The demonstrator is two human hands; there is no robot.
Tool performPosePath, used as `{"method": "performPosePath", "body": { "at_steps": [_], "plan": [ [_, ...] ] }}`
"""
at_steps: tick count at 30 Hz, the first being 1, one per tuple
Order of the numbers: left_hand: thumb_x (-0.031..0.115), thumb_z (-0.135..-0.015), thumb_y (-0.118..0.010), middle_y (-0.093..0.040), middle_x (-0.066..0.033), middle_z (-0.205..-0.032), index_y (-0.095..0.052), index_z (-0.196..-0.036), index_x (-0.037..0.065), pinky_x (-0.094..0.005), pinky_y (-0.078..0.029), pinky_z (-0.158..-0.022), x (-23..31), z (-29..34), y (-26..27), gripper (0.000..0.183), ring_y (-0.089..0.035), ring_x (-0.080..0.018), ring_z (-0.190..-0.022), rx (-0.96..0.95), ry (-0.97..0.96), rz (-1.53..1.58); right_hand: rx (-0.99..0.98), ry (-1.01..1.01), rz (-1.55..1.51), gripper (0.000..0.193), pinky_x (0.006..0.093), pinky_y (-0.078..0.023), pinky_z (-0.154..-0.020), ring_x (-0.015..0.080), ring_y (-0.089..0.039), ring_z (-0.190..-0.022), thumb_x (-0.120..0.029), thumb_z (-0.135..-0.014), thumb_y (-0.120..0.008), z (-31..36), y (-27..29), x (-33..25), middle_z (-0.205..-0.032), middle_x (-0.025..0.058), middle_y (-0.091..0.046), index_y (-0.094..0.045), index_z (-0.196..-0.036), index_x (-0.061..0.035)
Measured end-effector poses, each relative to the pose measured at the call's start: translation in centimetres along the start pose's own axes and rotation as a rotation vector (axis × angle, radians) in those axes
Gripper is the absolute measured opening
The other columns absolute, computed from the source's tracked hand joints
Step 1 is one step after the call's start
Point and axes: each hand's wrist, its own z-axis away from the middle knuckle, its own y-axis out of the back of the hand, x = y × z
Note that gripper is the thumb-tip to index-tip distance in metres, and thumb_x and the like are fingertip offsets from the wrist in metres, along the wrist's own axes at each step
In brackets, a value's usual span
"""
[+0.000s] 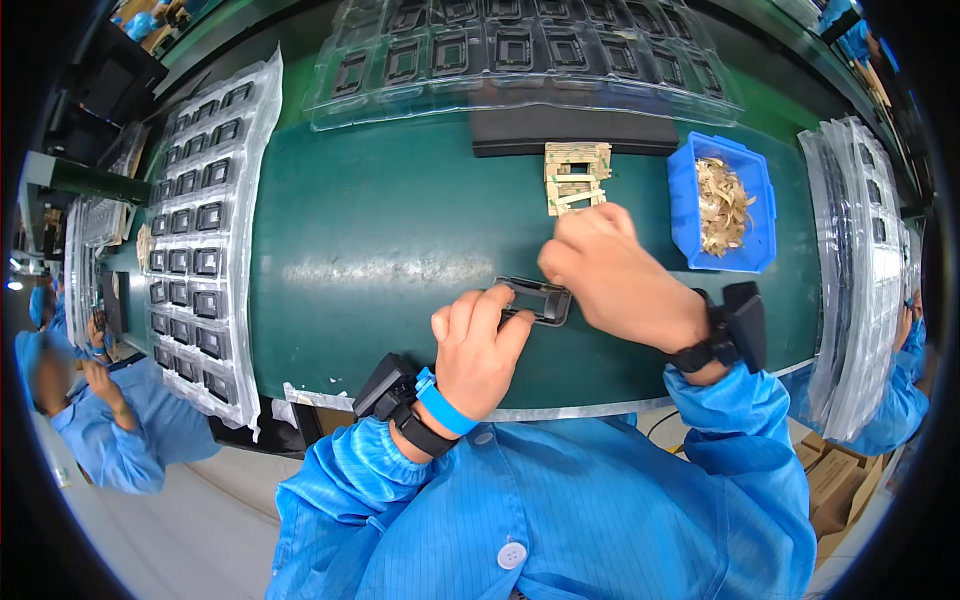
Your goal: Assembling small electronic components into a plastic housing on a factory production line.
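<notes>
My left hand [472, 345] grips a small black rectangular frame [562, 306] by its left side, thumb and fingers around the edge. The frame lies at or just above the green tabletop, and its middle is open. My right hand [625, 285] is over the right of the frame with its fingers curled together; whatever they pinch, if anything, is hidden. Just beyond those knuckles lies a stack of tan paper-backed adhesive pieces [556, 165] with cut-out windows. To the right stands a blue plastic bin [685, 215] holding a heap of tan peeled strips.
A clear tray of black frames [515, 90] spans the back, beside a flat black block [560, 130]. Another filled tray [243, 220] lies along the left. Stacked clear trays [832, 280] line the right edge. A co-worker [130, 410] sits at the far left; another's sleeve [880, 410] shows at right.
</notes>
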Motion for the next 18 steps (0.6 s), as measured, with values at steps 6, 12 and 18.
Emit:
{"method": "performPosePath", "body": {
  "at_steps": [6, 12, 18],
  "plan": [
    [0.003, -0.070, -0.068, -0.061, -0.0066, -0.108, -0.070, -0.089, 0.014, -0.0402, -0.036, -0.089, 0.0, -0.2, -0.2, 0.022, -0.054, -0.0288, -0.102, 0.001, -0.002, 0.002, 0.286, -0.257, 0.046, 0.011, 0.0429, -0.039, -0.079, 0.0343, -0.049, -0.088, 0.000, -0.081, -0.058, 4.5, 4.9, 0.5, -0.086, 0.0128, -0.047, -0.052, -0.088, -0.0060],
    [0.005, -0.070, -0.072, -0.061, -0.0087, -0.111, -0.070, -0.087, 0.012, -0.0421, -0.035, -0.091, 0.9, -0.3, -0.2, 0.018, -0.054, -0.0312, -0.106, -0.010, -0.014, 0.024, 0.547, -0.662, 0.261, 0.006, 0.0468, -0.046, -0.068, 0.0383, -0.058, -0.078, -0.003, -0.086, -0.059, 9.1, 6.0, 3.5, -0.080, 0.0170, -0.058, -0.054, -0.087, -0.0028],
    [0.006, -0.072, -0.076, -0.058, -0.0109, -0.117, -0.068, -0.097, 0.009, -0.0433, -0.034, -0.095, 1.3, -0.3, -0.2, 0.026, -0.051, -0.0330, -0.110, -0.034, 0.018, 0.060, 0.744, -0.910, 0.034, 0.012, 0.0407, -0.051, -0.064, 0.0331, -0.064, -0.074, -0.003, -0.083, -0.066, 9.1, 4.9, 2.3, -0.080, 0.0143, -0.063, -0.065, -0.095, -0.0031]
  ]
}}
